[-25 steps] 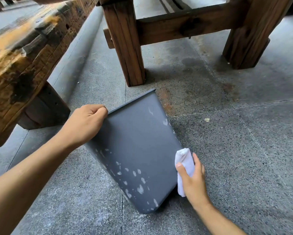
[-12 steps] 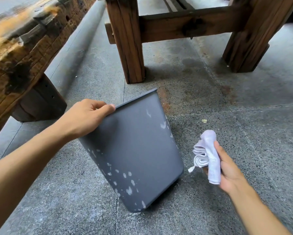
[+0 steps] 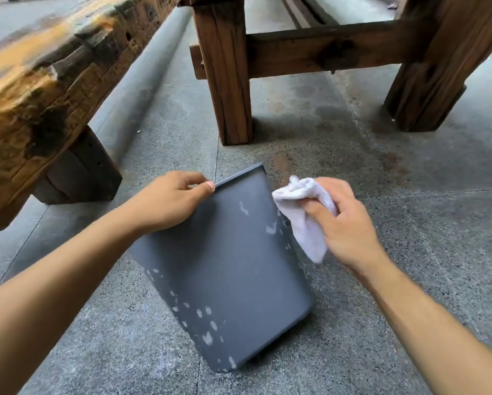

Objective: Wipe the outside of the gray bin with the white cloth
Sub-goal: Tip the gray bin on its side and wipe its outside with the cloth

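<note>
The gray bin [image 3: 227,269] stands tilted on the concrete floor, its near side facing me and flecked with white spots along the lower left and upper right. My left hand [image 3: 168,203] grips its rim at the top left corner. My right hand [image 3: 344,223] holds the bunched white cloth [image 3: 301,212] against the bin's upper right edge, close to the rim. The bin's inside and far sides are hidden.
A heavy wooden bench [image 3: 48,81] runs along the left. Thick wooden table legs [image 3: 225,75] with a crossbar stand just beyond the bin, another leg [image 3: 433,67] at the right. A concrete curb [image 3: 142,84] runs between them. Speckled floor lies to the right.
My right hand lifted the cloth off the bin's lower right edge, swung out to the right, then came up against the upper right edge near the rim. My left hand kept its grip.
</note>
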The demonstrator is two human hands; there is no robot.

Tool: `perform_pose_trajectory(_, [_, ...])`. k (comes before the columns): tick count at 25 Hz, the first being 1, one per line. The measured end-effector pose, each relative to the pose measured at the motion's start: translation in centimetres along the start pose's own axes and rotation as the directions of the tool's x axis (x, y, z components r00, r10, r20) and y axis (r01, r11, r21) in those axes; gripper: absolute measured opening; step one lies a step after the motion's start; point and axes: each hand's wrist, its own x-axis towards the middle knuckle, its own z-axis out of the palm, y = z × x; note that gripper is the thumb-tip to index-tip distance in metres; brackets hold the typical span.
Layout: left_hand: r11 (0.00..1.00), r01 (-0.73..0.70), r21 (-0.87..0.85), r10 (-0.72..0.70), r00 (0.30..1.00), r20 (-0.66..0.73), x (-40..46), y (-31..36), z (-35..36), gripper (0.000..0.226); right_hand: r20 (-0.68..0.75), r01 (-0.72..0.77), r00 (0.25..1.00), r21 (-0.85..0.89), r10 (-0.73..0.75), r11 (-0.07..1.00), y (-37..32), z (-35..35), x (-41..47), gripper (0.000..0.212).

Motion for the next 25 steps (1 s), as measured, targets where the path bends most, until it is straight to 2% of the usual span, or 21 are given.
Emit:
perform_pose_trajectory(1, [1.000, 0.004, -0.020, -0.004, 1.000, -0.011, 0.1, 0.3, 0.3, 0.028, 0.003, 0.148, 0.989, -0.120, -0.148, 0.982, -0.9, 0.5, 0.6, 0.033])
perform_pose_trajectory(3, [1.000, 0.018, 0.009, -0.017, 0.999, -0.037, 0.6, 0.9, 0.9, 0.026, 0.068, 0.420, 0.904, -0.325, -0.422, 0.848, -2.2, 1.8, 1.5, 0.041])
perform_pose_trajectory(4, [0.999, 0.023, 0.029, -0.022, 0.999, -0.044, 0.9, 1.1, 1.2, 0.026, 0.105, 0.522, 0.843, -0.390, -0.527, 0.758, -2.7, 2.4, 1.9, 0.043])
perform_pose_trajectory(6, [0.999, 0.043, 0.001, -0.042, 0.998, -0.046, 1.3, 1.4, 1.5, 0.027, 0.154, 0.621, 0.755, -0.481, -0.637, 0.619, -3.3, 3.8, 2.7, 0.045])
perform_pose_trajectory(9, [0.982, 0.092, -0.163, -0.098, 0.995, -0.027, 1.4, 1.2, 1.4, 0.026, 0.226, 0.630, 0.748, -0.538, -0.625, 0.560, -3.0, 5.7, 2.8, 0.041])
perform_pose_trajectory(11, [0.975, 0.103, -0.197, -0.112, 0.993, -0.037, 1.2, 0.9, 1.5, 0.029, 0.300, 0.642, 0.752, -0.534, -0.587, 0.550, -2.2, 6.1, 2.5, 0.043])
perform_pose_trajectory(15, [0.961, 0.143, -0.235, -0.172, 0.979, -0.108, 0.7, 0.3, 1.4, 0.055, 0.405, 0.662, 0.749, -0.498, -0.525, 0.560, -0.9, 5.8, 1.9, 0.045])
perform_pose_trajectory(18, [0.956, 0.168, -0.239, -0.197, 0.975, -0.106, 0.5, 0.0, 1.4, 0.066, 0.430, 0.637, 0.771, -0.501, -0.469, 0.586, 0.0, 5.3, 0.9, 0.046])
perform_pose_trajectory(22, [0.941, 0.207, -0.267, -0.235, 0.969, -0.077, 0.4, 0.1, 1.2, 0.069, 0.431, 0.588, 0.806, -0.497, -0.406, 0.638, 1.3, 4.2, -0.1, 0.050])
perform_pose_trajectory(25, [0.938, 0.203, -0.280, -0.240, 0.965, -0.105, 0.2, 0.0, 1.2, 0.070, 0.431, 0.563, 0.820, -0.490, -0.376, 0.665, 2.4, 3.7, -1.1, 0.053])
